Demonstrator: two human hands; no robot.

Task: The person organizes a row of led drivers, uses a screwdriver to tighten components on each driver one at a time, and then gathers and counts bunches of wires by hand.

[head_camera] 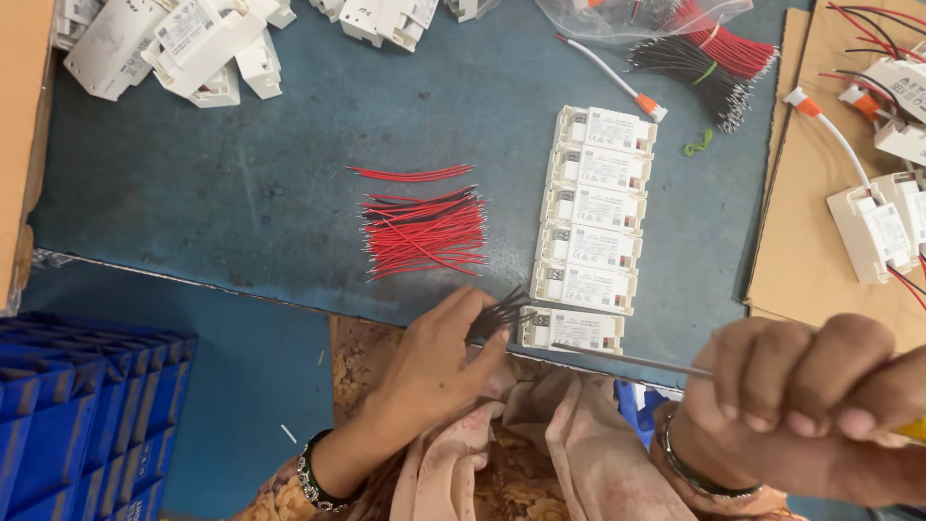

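My left hand point(439, 362) sits at the near edge of the blue table point(193, 183), its fingers pinched on a small bundle of black wires point(497, 314) that fans out toward the white modules; the hand is closed on them, thumb against fingertips. My right hand point(801, 396) is clenched in a fist around a screwdriver point(627, 359); its thin metal shaft runs left and the tip lies just beside the nearest module point(574, 330), though I cannot tell whether it touches.

That module is the bottom one of a column of six white modules point(593, 217), lying flat and edge to edge on the table; left of the column lies a loose heap of red wires point(424, 236) with a few black ones mixed in, and a thinner spray of red wires just above it.

As for containers: a clear plastic bag point(617, 14) lies at the far edge, with bundles of red and black wires point(719, 58) at its mouth, partly inside; how much more it holds I cannot tell. Blue crates point(87, 415) stand stacked on the floor at lower left; I see only their rims and walls, not any contents. A brown cardboard sheet point(801, 241) at right bears more white modules with wires attached. A pile of white casings point(174, 48) lies at the far left corner. A white lead with an orange end point(617, 82) lies near the bag.
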